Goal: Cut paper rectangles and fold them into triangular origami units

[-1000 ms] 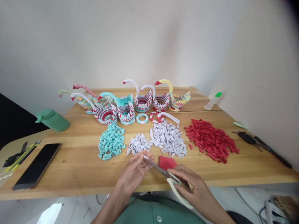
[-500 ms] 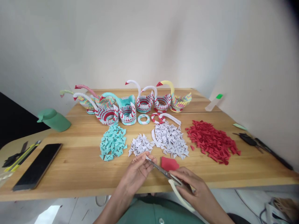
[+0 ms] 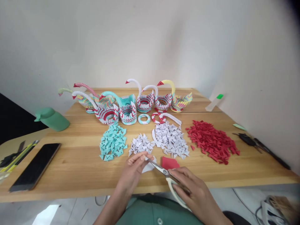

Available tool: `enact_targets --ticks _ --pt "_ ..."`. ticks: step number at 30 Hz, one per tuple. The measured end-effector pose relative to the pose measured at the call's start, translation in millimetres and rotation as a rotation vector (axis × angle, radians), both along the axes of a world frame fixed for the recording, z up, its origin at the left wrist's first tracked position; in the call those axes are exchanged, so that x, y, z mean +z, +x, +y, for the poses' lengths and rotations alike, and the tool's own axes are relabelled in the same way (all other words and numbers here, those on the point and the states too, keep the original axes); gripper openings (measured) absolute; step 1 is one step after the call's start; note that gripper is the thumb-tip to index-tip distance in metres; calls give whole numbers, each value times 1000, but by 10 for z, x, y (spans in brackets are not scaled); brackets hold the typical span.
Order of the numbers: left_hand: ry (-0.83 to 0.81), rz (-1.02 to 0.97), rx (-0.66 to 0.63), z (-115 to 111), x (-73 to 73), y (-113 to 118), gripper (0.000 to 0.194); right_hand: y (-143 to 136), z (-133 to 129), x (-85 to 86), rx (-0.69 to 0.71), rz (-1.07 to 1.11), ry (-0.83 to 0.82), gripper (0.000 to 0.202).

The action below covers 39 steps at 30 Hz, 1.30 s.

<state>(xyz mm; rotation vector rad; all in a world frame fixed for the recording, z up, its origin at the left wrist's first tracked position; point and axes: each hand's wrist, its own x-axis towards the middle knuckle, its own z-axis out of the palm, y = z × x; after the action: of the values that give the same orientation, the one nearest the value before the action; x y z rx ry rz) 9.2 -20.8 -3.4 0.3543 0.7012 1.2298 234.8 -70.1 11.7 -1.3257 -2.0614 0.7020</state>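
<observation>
My left hand (image 3: 134,168) pinches a small white piece (image 3: 147,158) between thumb and fingertips. My right hand (image 3: 191,189) is closed round the white handles of scissors (image 3: 165,171), whose blade tips reach the small piece. Under the blades, beside my left fingers, lies white paper (image 3: 148,167), partly hidden. A folded red sheet (image 3: 169,162) lies just beyond my right fingers. Behind my hands are a small pile of white folded pieces (image 3: 141,144), a larger white pile (image 3: 172,140), a turquoise pile (image 3: 112,142) and, to the right, a red pile (image 3: 212,140).
Several paper swans (image 3: 145,101) stand across the back, with a turquoise-and-white ring (image 3: 143,119) in front. At the left are a green jug (image 3: 52,119), a phone (image 3: 35,167) and cutters (image 3: 20,157). Keys (image 3: 247,139) lie at the right, by the wall.
White paper now shows below my left fingertips, where bare wood was. The scissors and my right hand have shifted slightly left, and their blades look a little more apart.
</observation>
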Motion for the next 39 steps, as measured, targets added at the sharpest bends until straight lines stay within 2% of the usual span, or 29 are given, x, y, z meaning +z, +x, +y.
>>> enact_targets --ticks 2,4,10,13,16,30,32,36,39 --pt "29 75 12 -1 7 18 26 -8 -13 4 -10 -5 46 38" --pt "33 96 3 -3 11 43 27 -41 -12 16 -26 34 17 35" --pt "19 43 20 31 -9 48 24 -133 29 28 -125 262 -383 27" --pt "-17 -20 60 56 -19 12 24 -98 31 19 -118 336 -443 31" --pt "-56 -54 47 62 -19 -4 25 -79 29 15 -133 357 -456 30" --pt "-84 -75 -18 9 -31 24 25 -82 24 -67 -86 245 -389 29" --pt "-64 -39 4 6 -22 33 25 -78 10 -52 -60 182 -305 28" --pt "-1 97 56 0 -24 67 25 -75 -13 -11 -12 55 -23 32" --pt "-2 102 58 -13 -41 92 25 -91 -20 1 -2 32 44 34"
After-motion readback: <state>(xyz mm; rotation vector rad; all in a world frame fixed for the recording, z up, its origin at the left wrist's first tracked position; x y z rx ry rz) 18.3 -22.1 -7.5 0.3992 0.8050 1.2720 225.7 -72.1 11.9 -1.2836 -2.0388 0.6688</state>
